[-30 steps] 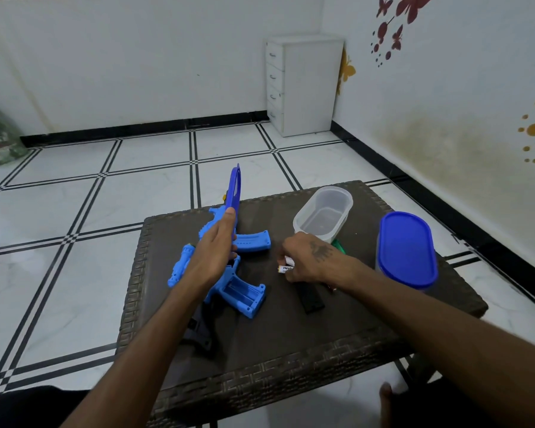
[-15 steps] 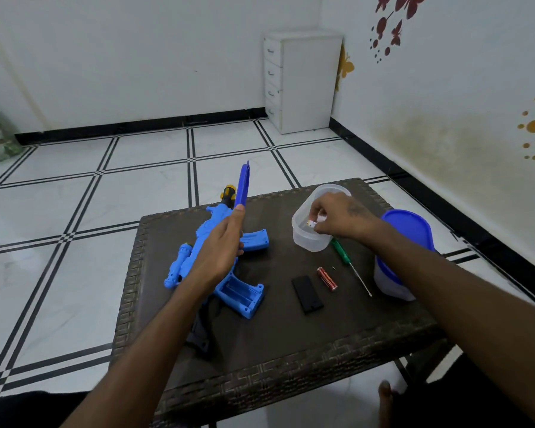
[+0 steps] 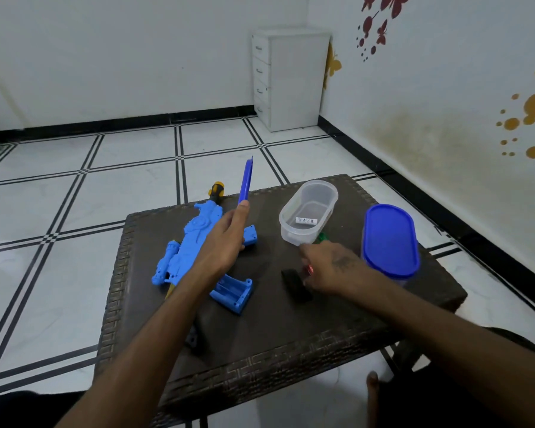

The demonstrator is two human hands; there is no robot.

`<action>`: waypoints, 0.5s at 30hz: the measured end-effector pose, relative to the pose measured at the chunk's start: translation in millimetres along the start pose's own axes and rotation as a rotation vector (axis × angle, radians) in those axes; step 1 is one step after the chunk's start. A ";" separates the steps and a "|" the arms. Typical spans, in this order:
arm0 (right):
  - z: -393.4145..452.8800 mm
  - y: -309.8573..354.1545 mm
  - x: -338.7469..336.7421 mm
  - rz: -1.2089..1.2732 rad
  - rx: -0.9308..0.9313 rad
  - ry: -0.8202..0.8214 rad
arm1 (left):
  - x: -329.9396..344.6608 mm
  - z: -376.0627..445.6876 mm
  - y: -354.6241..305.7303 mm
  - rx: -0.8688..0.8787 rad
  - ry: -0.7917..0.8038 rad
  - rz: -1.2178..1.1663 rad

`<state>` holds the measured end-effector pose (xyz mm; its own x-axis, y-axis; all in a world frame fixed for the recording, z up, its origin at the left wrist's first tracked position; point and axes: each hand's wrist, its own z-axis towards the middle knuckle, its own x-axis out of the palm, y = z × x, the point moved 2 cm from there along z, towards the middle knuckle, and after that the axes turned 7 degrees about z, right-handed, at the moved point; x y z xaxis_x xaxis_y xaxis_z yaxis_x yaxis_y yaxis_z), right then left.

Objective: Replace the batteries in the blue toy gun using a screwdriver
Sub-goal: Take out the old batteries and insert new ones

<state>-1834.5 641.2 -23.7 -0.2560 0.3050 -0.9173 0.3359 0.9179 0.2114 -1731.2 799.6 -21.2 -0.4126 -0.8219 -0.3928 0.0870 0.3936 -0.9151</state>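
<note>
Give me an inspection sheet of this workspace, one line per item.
Surface: dark woven table.
Job's things: blue toy gun lying flat, battery bay open; white battery inside clear tub; red battery under right hand; black cover; green screwdriver, mostly hidden.
Clutter: lidded blue container.
Hands: left hand holds blue lid upright; right hand pinches red battery.
Cables: nothing seen.
Surroundings: tiled floor, white drawer unit.

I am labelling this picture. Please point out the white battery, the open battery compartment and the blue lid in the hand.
white battery [image 3: 304, 220], head view, label side.
open battery compartment [image 3: 233, 291], head view, inner slots.
blue lid [image 3: 246, 180], head view, edge.
</note>
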 end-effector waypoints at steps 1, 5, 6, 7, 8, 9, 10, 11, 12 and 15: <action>1.1 1.0 1.5 0.012 -0.002 -0.012 | 2.0 -0.5 -1.1 -0.002 0.003 0.000; 0.3 -1.8 -12.5 0.122 0.003 -0.028 | 5.3 2.9 -0.7 -0.005 0.015 0.023; 0.0 -4.2 -19.5 0.177 0.008 -0.047 | 4.9 5.6 1.0 -0.005 0.016 0.024; 0.2 -7.2 -27.6 0.225 0.012 -0.077 | 4.3 7.8 2.6 -0.006 0.014 0.022; 2.4 -10.6 -36.5 0.257 0.016 -0.120 | 4.4 9.4 3.0 -0.006 0.013 0.026; 6.8 -14.4 -46.7 0.266 0.017 -0.180 | 5.1 10.8 2.8 0.002 0.010 0.038; 13.3 -18.4 -56.9 0.256 0.014 -0.248 | 6.9 11.7 1.7 0.012 0.006 0.058; 20.9 -21.5 -66.5 0.241 0.012 -0.314 | 9.2 11.8 -0.7 0.026 0.003 0.083; 28.8 -23.9 -74.2 0.234 0.015 -0.365 | 11.9 11.7 -4.1 0.045 0.000 0.119; 59.6 -33.4 -80.0 0.232 0.041 -0.409 | 22.9 15.1 -13.2 0.091 -0.024 0.319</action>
<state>-1771.3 571.0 22.5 0.2055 0.3678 -0.9069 0.3798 0.8241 0.4203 -1728.1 769.4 -19.4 -0.3299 -0.6730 -0.6621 0.2896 0.5953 -0.7495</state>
